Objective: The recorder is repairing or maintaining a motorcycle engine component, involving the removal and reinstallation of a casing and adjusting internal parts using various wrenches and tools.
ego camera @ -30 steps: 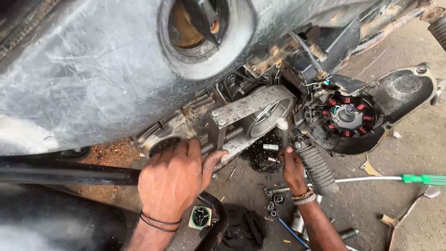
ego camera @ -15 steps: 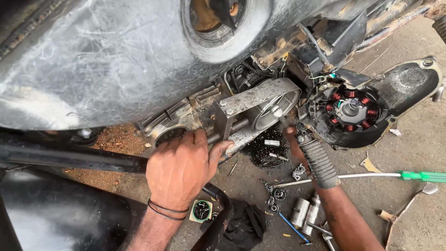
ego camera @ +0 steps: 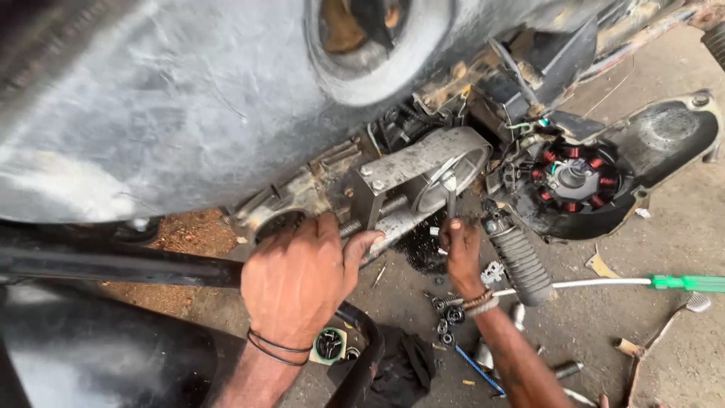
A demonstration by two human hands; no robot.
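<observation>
Item: grey cast-metal engine casing with a round open bore (ego camera: 427, 170), scuffed and oil-stained, two bolt heads on its flat top face, a threaded stud beneath it; located at frame centre, under the large dull-grey curved body panel (ego camera: 174, 98) of a motorcycle laid over a concrete floor (ego camera: 680, 249)

Left hand (ego camera: 302, 276): fingers curled, thumb braced against the lower edge of the casing; black bands at the wrist

Right hand (ego camera: 459, 249): closed around a slim metal tool (ego camera: 450, 193) that points up into the bore; bangles at the wrist

Adjacent: black round side cover with a ring of red-wound coils (ego camera: 578, 177), right of the casing; black ribbed rubber footrest (ego camera: 521, 261) just beside the right hand; green-handled screwdriver (ego camera: 687, 283), handle cut off at the right edge; small loose metal parts (ego camera: 445, 313) scattered below the right hand

Obscured: tool tip blurred inside the bore, kind of tool unclear; casing's left end hidden by the left hand; dark cloth (ego camera: 404, 363) at the bottom edge, partly covered by a black bent tube (ego camera: 362, 355)
</observation>
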